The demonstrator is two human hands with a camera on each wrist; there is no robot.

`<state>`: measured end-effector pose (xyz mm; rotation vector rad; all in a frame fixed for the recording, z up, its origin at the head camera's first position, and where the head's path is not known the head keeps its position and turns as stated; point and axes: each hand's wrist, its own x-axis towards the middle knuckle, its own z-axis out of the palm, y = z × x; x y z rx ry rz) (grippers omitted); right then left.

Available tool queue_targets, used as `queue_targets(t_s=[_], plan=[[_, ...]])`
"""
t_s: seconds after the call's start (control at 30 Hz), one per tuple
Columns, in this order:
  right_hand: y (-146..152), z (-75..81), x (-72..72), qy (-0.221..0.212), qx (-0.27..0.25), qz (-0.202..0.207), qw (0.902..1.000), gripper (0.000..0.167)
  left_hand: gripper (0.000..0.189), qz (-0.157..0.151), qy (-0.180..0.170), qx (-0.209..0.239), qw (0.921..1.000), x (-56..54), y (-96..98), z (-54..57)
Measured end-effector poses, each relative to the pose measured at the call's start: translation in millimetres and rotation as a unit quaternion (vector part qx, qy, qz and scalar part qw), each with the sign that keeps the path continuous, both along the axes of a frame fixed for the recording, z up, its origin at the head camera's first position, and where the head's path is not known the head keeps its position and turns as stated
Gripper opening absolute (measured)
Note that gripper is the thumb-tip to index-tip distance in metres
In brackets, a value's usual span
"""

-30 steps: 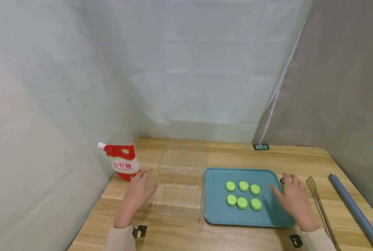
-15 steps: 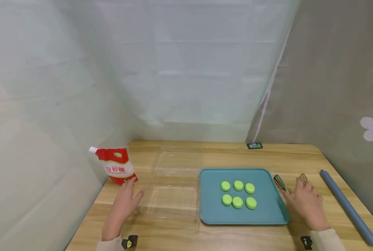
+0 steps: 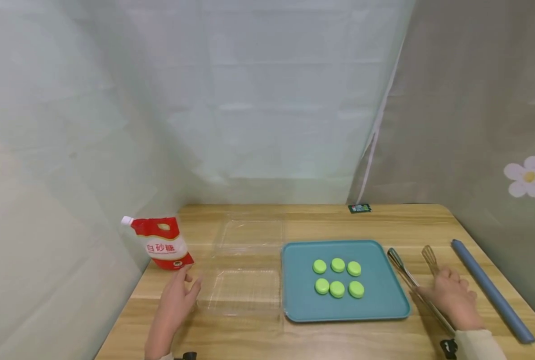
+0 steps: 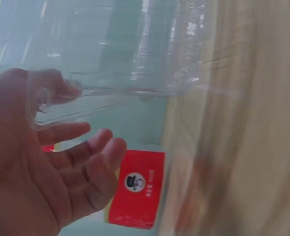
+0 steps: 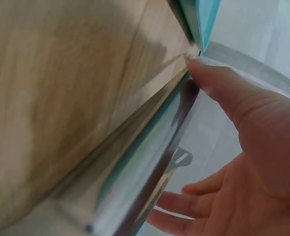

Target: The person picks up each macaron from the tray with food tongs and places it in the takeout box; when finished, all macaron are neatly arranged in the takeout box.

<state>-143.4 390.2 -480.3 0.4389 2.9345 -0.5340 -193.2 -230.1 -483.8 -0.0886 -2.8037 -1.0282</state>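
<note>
My left hand (image 3: pixel 177 295), fingers loosely bent, is beside the left edge of a clear hinged plastic box (image 3: pixel 280 292), whose lid lies back. In the left wrist view the box's corner (image 4: pixel 39 120) overlaps the thumb and fingers; a grip is not plain. Just beyond the fingertips lies a red and white sugar pouch (image 3: pixel 166 247). My right hand (image 3: pixel 452 295) is over two long metal utensils. Its thumb touches or nearly touches the one with a dark green looped end (image 3: pixel 395 257); the fingers partly cover the slotted one (image 3: pixel 429 256). A wide gap separates thumb and fingers.
Several green macarons (image 3: pixel 337 289) sit in two rows on a teal tray (image 3: pixel 380 305), between box and utensils. At the right lies a blue-grey rod (image 3: pixel 492 292). A small dark packet (image 3: pixel 359 208) is at the table's back edge. Cloth curtains (image 3: pixel 272 125) enclose the table.
The right hand has moved right, off the tray's right side to over the utensils, uncovering the green-ended one. The left hand has shifted left, away from over the box's edge. The view has turned slightly right.
</note>
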Motion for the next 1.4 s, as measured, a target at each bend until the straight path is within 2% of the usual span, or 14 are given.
queue_targets(t_s=[0.2,0.3,0.53,0.73,0.9,1.13,1.4], plan=[[7.4,-4.1,2.3,-0.028,-0.017,0.018,0.9993,0.116,0.047,-0.009,0.045,0.053,0.9976,3.1,5.0,-12.7],[9.7,-5.2,3.1,-0.030,-0.023,0.028,0.9989,0.115,0.047,-0.011,0.053,0.059,0.9968,3.7,7.9,-16.3],[12.8,-5.8,6.7,-0.018,-0.034,0.024,0.9990,0.105,0.047,-0.008,0.030,0.070,0.9971,3.0,12.5,-20.6],[13.4,-4.5,11.2,0.009,-0.045,0.023,0.9987,0.097,0.054,0.002,0.013,0.093,0.9956,1.5,11.9,-23.3],[11.3,-5.4,15.7,0.046,-0.048,0.017,0.9977,0.083,0.057,0.015,-0.007,0.102,0.9946,2.0,9.2,-25.0],[13.4,-9.8,17.1,0.116,-0.009,0.034,0.9926,0.069,0.058,0.019,-0.002,0.101,0.9947,3.9,7.3,-29.1],[20.3,-9.0,17.6,0.158,0.014,0.042,0.9865,0.065,0.059,0.022,-0.010,0.094,0.9953,6.5,6.8,-27.1]])
